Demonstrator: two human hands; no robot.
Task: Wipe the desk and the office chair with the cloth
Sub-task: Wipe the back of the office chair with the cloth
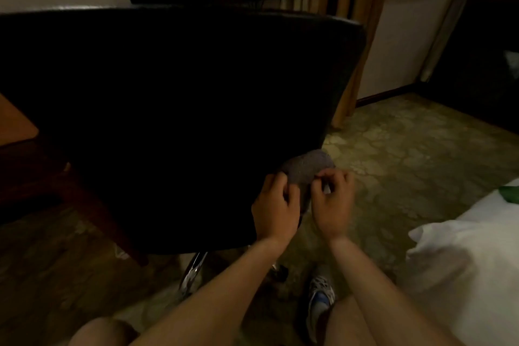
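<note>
Bare knees and two forearms fill the bottom of the view, with a trainer planted on the patterned carpet between them. The person sits low behind the office chair, facing the dark back of its backrest.

Both hands meet at the backrest's lower right edge, where the grey cloth is bunched against the upholstery. The left hand has its fingers curled inward onto the cloth's near side. The right hand pinches the cloth's edge between thumb and forefinger, its other fingers bent. Gripping with both hands suggests the cloth is being gathered or refolded for a firmer pad, though it may equally be wrapped round the edge to wipe it; the dim light leaves that unclear.

A wooden corner of the desk shows at the left, well apart from the cloth. White bedding lies to the right, and the chair's chrome base shows below the seat.
</note>
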